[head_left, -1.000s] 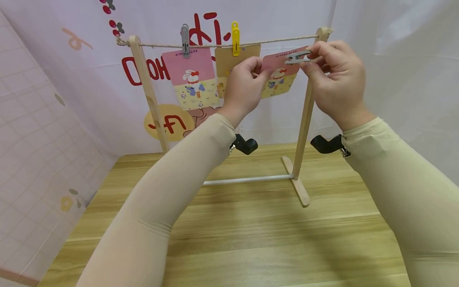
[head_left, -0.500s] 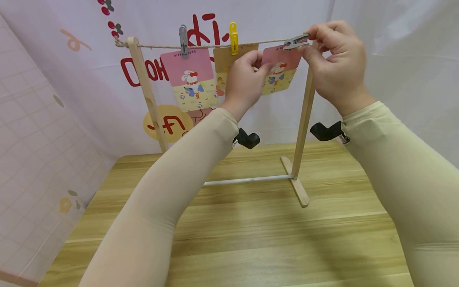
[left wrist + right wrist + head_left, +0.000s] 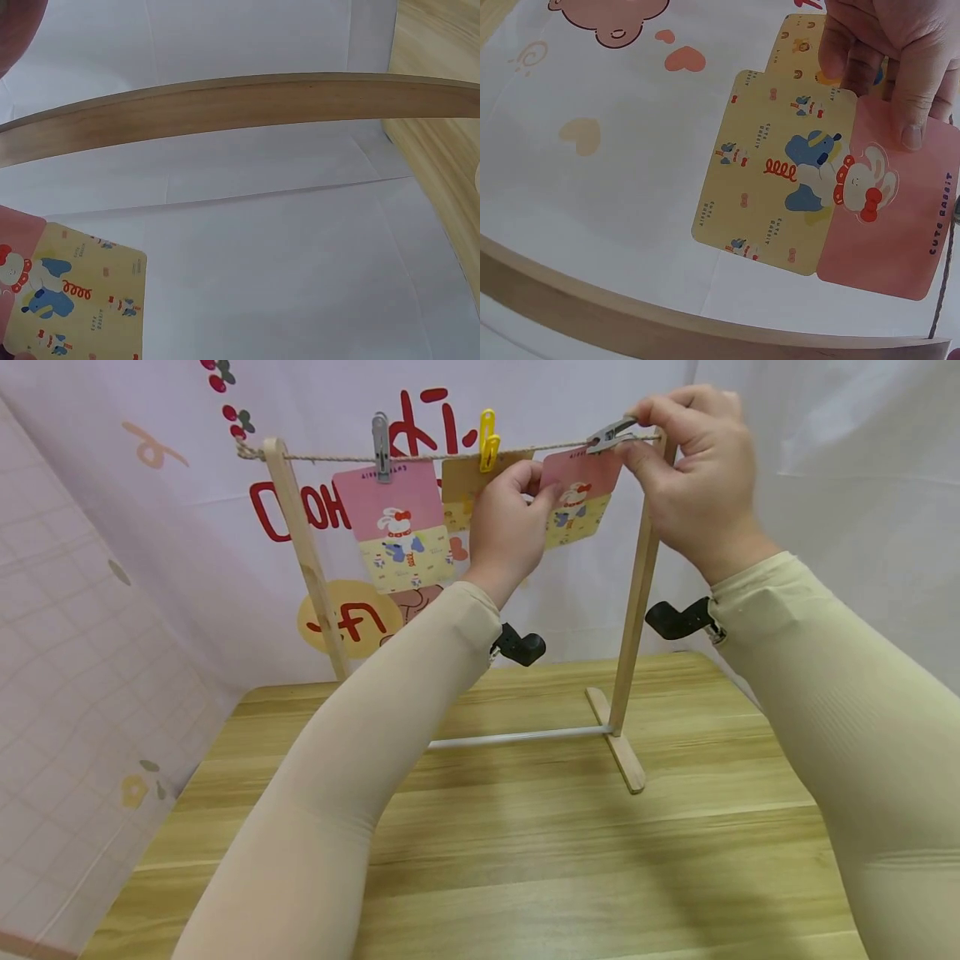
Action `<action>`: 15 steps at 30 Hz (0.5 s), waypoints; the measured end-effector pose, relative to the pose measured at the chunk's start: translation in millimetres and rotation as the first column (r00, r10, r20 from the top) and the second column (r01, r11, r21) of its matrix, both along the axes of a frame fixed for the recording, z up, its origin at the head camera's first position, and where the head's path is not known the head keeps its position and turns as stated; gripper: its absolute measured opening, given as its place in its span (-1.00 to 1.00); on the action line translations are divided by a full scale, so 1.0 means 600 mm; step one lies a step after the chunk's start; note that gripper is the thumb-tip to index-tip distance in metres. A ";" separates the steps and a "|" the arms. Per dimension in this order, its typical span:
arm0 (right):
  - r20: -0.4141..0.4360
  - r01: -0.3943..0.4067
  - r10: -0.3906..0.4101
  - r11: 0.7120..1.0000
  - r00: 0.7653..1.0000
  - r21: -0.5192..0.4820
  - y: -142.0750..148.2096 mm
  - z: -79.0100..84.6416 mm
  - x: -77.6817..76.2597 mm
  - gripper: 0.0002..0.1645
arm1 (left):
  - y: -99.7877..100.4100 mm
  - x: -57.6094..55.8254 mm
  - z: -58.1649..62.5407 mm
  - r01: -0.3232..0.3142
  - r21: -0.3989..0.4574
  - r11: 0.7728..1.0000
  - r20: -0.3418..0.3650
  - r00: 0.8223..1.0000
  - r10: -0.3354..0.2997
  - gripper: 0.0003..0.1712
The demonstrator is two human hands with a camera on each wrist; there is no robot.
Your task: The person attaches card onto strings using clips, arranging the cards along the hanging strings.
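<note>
My left hand (image 3: 510,527) pinches the left edge of a pink-and-yellow rabbit card (image 3: 576,497), thumb in front. In the right wrist view the thumb (image 3: 915,97) lies on the card's pink half. My right hand (image 3: 697,477) pinches the handles of a grey clothespin (image 3: 611,435) between thumb and fingers. Its jaws are at the rope (image 3: 558,447) and the card's top edge. A matching card (image 3: 397,531) hangs from another grey clothespin (image 3: 381,447) at the left. Between them a brown-topped card (image 3: 459,485) hangs under a yellow clothespin (image 3: 488,441), partly hidden by my left hand.
The rope runs between two wooden posts, left (image 3: 303,556) and right (image 3: 637,593), joined low down by a white rod (image 3: 517,737). The rack stands on a wood-grain table (image 3: 570,860). Behind it hangs a printed white cloth (image 3: 577,610).
My right hand has risen with the grey clothespin, from below the rope up to it. The held card has come up too. The yellow clothespin has tilted and its card has shifted.
</note>
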State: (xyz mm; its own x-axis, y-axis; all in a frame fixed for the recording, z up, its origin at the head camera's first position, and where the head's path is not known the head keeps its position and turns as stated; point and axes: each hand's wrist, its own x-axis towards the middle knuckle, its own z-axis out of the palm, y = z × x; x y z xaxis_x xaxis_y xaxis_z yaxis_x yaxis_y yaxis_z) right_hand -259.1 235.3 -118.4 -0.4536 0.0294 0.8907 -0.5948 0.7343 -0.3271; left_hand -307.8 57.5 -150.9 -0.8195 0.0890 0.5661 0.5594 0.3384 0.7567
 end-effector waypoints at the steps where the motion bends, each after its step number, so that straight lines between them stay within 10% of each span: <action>1: 0.003 0.002 -0.002 1.000 1.000 0.004 -0.002 0.001 0.001 -0.78 | 0.001 0.000 0.001 -0.001 -0.001 1.000 0.000 1.000 0.001 -0.81; 15: 0.030 0.026 -0.028 0.997 0.999 0.078 -0.004 0.014 0.002 -0.75 | 0.003 -0.005 -0.003 0.002 0.037 0.999 0.004 1.000 -0.002 -0.78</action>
State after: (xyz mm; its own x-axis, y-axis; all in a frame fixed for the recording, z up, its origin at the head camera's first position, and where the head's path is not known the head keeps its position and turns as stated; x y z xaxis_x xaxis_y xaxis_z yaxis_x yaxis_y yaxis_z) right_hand -257.8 233.2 -109.8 -0.4809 -0.0261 0.8764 -0.5648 0.7738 -0.2868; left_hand -310.8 59.5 -152.5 -0.8215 0.0695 0.5660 0.5572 0.3089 0.7708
